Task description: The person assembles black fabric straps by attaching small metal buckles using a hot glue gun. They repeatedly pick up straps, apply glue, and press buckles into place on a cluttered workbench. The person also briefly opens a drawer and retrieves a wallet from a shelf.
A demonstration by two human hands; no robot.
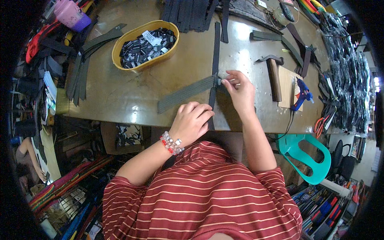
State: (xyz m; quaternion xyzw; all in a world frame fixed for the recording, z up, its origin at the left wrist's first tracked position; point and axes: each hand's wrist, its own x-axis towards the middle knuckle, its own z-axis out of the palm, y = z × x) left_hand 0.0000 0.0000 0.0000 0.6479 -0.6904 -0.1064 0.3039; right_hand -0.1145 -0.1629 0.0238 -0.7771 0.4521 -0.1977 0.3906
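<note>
striped shirt, then left hand, black strap partly invisible beneath

Right fingers beside black strap

1 each — yellow basin, hammer, glue gun, teal chair | 2 — wearer's hands

A white label is lying in the yellow tub, its print showing too small for reading.
</note>
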